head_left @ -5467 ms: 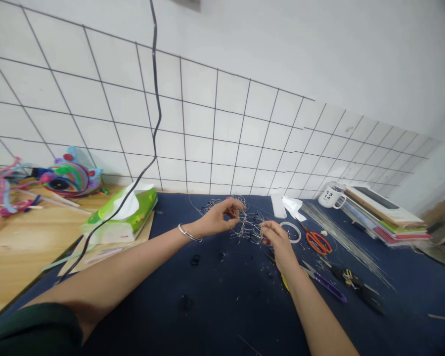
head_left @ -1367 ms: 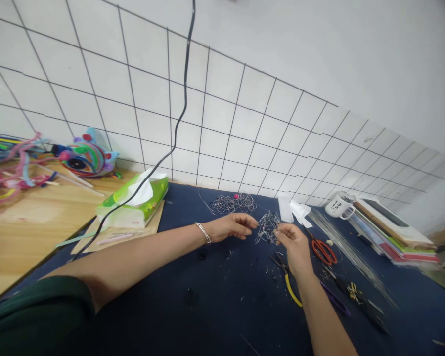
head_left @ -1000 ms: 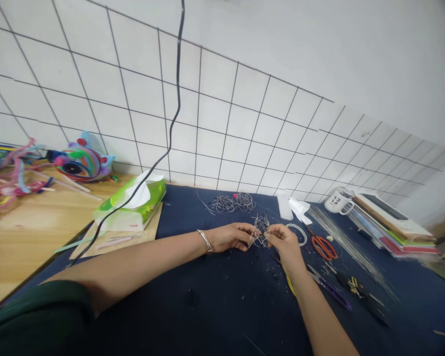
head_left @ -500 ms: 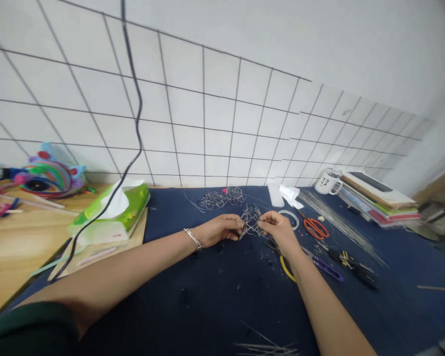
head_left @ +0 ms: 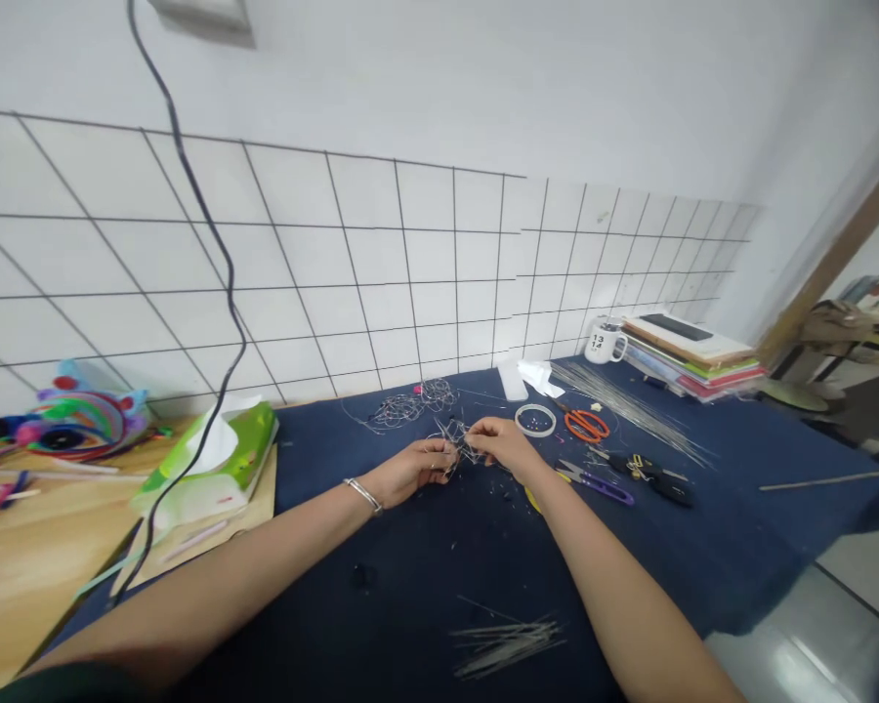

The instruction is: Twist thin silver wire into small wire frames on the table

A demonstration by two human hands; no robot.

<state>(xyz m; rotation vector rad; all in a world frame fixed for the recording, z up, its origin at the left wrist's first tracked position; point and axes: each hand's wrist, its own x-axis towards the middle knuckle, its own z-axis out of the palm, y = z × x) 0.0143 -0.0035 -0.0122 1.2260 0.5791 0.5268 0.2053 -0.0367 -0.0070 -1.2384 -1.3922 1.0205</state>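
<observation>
Between my hands is a small openwork piece of bent silvery wire (head_left: 454,430), held just above the dark blue cloth. My left hand (head_left: 426,463), a silver bangle on its wrist, is closed on the piece's left side. On its right side the fingertips of my right hand (head_left: 499,441) pinch the wire. Fingers cover part of the piece, so its full shape cannot be made out. Behind it lie tangled coils of wire (head_left: 402,408) with a small pink spot. A white ring-shaped dish (head_left: 534,421) with tiny beads sits right of my right hand.
Orange-handled scissors (head_left: 586,424), purple-handled scissors (head_left: 605,488) and black pliers (head_left: 659,478) lie at right. Straight wires (head_left: 630,405) stretch behind them; cut wires (head_left: 509,646) lie in front. A mug (head_left: 605,341) and books (head_left: 692,356) stand at the back. Left is a green tissue pack (head_left: 241,449).
The view has swung right and tilted up, so everything sits further left in the picture. Both hands still hold the wire piece, which appears turned slightly.
</observation>
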